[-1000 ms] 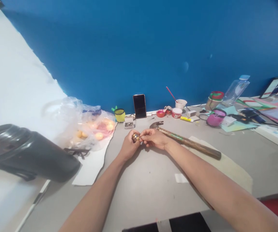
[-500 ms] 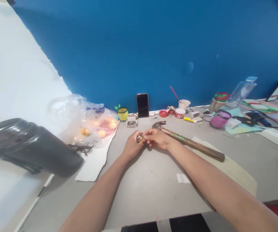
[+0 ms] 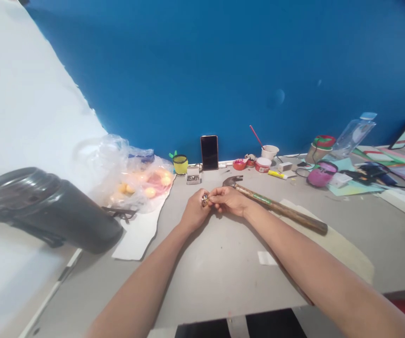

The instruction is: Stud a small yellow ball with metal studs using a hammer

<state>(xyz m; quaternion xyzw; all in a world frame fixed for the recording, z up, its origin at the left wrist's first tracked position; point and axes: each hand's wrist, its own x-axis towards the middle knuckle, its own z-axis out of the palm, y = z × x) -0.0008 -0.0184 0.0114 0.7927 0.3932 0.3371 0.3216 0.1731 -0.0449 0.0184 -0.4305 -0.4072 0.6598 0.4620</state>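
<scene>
Near the middle of the grey table (image 3: 220,267), my left hand (image 3: 195,208) is closed around a small shiny, round, gold-and-silver object (image 3: 205,200). Its exact kind is too small to make out. My right hand (image 3: 229,201) is pinched, with its fingertips against the right side of that object; whether they hold a separate piece I cannot tell. Just beyond my right hand lies a claw hammer (image 3: 280,210) with a worn wooden handle, its head to the left. Behind my hands stands a small open box (image 3: 193,176) of tiny metallic pieces.
A large dark flask (image 3: 58,206) stands at the left, beside clear plastic bags (image 3: 135,183) with orange items. Along the blue wall are a phone (image 3: 209,152), a yellow-green pot (image 3: 180,165), and a white cup (image 3: 269,151). Papers and cables clutter the right.
The view has shifted very slightly. Both hands keep the same grasp at the small shiny object, with little visible movement of the fingers.
</scene>
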